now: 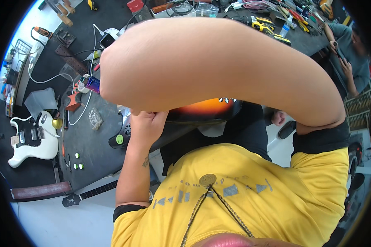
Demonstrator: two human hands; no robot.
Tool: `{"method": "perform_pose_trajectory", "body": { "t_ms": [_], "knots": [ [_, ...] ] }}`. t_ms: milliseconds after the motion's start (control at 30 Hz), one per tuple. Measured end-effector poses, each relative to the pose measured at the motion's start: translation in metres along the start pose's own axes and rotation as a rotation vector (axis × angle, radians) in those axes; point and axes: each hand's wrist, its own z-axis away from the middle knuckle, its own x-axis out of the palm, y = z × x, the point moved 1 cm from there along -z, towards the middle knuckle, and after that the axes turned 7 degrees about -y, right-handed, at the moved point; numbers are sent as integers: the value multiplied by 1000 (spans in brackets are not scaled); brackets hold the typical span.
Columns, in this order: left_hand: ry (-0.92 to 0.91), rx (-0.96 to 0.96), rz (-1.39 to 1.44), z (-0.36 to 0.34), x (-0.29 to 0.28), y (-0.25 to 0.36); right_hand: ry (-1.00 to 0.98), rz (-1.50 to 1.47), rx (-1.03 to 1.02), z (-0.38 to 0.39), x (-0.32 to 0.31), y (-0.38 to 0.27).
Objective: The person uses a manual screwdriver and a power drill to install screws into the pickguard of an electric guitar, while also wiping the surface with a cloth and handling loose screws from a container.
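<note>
My left hand (147, 123) is curled on the edge of a sunburst electric guitar (206, 108), orange fading to black, which lies across my lap above my yellow shirt. My right arm (218, 66) crosses the whole view in front of the guitar and hides most of it. The right hand itself does not show. A black part with a green knob (119, 139) sits just left of my left hand on the dark workbench (95, 144).
A white guitar body (33, 138) lies at the left, a black guitar neck (90, 192) below the bench edge. White cables, a soldering iron (43, 31), small green knobs (78, 164) and a yellow tool (261, 25) litter the bench. Another person (346, 53) sits top right.
</note>
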Motion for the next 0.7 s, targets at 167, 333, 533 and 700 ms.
{"method": "perform_pose_trajectory", "body": {
  "t_ms": [167, 333, 533, 700],
  "knots": [
    [170, 125, -280, 2, -1, -3, -6, -2, -3, 0, 0, -1],
    [47, 143, -229, -4, -1, 2, -15, 5, 13, 8, -2, -2],
    [14, -151, 2, 0, 1, 19, -26, 20, -8, -2, -3, -5],
    [-40, 58, -71, -16, 3, 16, -15, 30, 60, 25, -5, -6]
  ]
}}
